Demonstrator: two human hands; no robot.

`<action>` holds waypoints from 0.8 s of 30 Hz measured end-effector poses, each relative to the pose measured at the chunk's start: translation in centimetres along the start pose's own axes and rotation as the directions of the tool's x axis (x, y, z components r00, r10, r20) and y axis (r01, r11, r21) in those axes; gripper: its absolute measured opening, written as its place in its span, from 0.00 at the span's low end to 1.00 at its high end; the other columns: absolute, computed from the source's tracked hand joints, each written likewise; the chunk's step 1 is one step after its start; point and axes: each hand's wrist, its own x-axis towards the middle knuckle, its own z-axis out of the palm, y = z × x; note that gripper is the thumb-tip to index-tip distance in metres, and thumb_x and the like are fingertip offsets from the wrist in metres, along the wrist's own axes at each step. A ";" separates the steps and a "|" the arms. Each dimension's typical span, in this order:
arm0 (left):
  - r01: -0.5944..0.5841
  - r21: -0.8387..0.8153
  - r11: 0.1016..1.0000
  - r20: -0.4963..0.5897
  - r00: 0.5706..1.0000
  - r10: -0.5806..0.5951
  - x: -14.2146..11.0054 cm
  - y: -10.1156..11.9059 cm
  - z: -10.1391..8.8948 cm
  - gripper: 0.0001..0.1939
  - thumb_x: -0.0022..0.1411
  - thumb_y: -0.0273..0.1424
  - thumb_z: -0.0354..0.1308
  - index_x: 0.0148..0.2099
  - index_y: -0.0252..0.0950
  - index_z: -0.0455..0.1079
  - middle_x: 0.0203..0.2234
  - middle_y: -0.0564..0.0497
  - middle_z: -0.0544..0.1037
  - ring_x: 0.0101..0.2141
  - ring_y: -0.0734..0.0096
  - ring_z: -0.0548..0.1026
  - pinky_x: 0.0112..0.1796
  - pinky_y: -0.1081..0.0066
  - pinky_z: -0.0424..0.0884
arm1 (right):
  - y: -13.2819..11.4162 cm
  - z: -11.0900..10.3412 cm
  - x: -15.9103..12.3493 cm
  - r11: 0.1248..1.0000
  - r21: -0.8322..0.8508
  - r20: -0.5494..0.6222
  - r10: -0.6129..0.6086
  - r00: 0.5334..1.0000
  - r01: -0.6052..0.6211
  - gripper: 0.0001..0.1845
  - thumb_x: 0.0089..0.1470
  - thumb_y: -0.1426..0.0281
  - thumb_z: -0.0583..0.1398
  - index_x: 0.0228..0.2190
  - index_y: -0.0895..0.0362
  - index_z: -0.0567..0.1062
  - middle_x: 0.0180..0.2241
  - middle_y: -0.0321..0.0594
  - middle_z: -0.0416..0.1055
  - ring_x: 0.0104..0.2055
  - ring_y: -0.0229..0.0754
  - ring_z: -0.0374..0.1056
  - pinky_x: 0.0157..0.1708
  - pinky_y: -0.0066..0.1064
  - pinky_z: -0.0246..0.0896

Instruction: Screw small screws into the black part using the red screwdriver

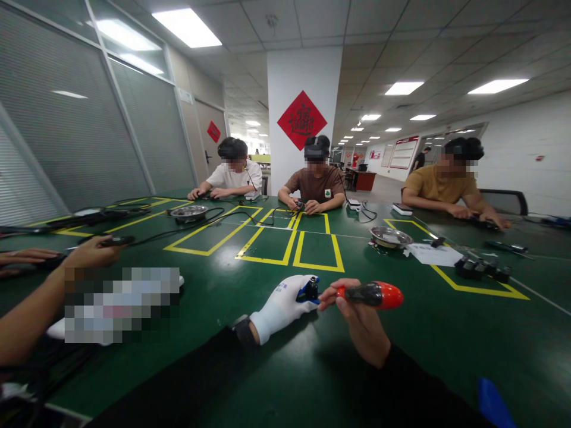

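1. progress: mid-work, as far as one view shows. a small dark part [311, 289] and a red-and-black-handled tool [372, 295] are both in hand; nothing looks set down as finished. how much is done or left: cannot tell, tool tip and contact hidden.
2. left hand [285, 302]: white glove, gripping dark part above green table [214, 291]; forearm in from lower left, back of glove up.
3. right hand [363, 333]: bare, closed lightly on tool, fingers at handle's front end and near the glove; wrist bent, forearm from lower right.
4. tool about level, butt end pointing right.
5. beyond: metal bowl [391, 238], black parts [482, 268] on table.
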 end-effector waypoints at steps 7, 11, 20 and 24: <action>-0.024 0.036 0.999 0.006 1.000 0.023 -0.1 0.0 -0.1 0.25 0.53 0.36 0.61 0.53 0.38 0.68 0.46 0.46 0.75 0.46 0.59 0.72 0.51 0.63 0.65 | 0.2 0.1 0.0 1.000 0.003 0.007 -0.022 1.000 0.022 0.09 0.62 0.65 0.50 0.44 0.52 0.61 0.40 0.41 0.72 0.39 0.43 0.72 0.42 0.41 0.64; -0.002 0.007 1.000 0.000 1.000 0.002 -0.2 0.6 -0.3 0.21 0.55 0.37 0.59 0.52 0.37 0.69 0.45 0.46 0.75 0.46 0.59 0.72 0.50 0.63 0.66 | 0.2 0.1 0.1 0.999 -0.034 0.007 -0.036 0.999 0.036 0.08 0.62 0.66 0.50 0.44 0.52 0.61 0.39 0.40 0.72 0.38 0.43 0.72 0.43 0.40 0.63; 0.031 -0.065 0.997 -0.018 0.999 -0.032 -0.2 1.1 -0.4 0.20 0.54 0.35 0.59 0.50 0.38 0.71 0.44 0.47 0.77 0.44 0.59 0.74 0.48 0.65 0.67 | -0.1 0.3 0.6 0.999 -0.029 -0.029 -0.042 0.999 0.041 0.09 0.62 0.64 0.49 0.43 0.53 0.62 0.36 0.39 0.73 0.35 0.42 0.73 0.41 0.39 0.64; 0.031 -0.066 0.997 -0.017 0.999 -0.032 -0.3 1.4 -0.5 0.19 0.53 0.34 0.60 0.48 0.37 0.72 0.44 0.47 0.77 0.44 0.59 0.74 0.48 0.64 0.67 | -0.5 0.2 0.6 0.998 -0.046 -0.047 -0.033 0.998 0.031 0.10 0.62 0.64 0.50 0.43 0.54 0.63 0.35 0.39 0.74 0.35 0.43 0.73 0.42 0.40 0.63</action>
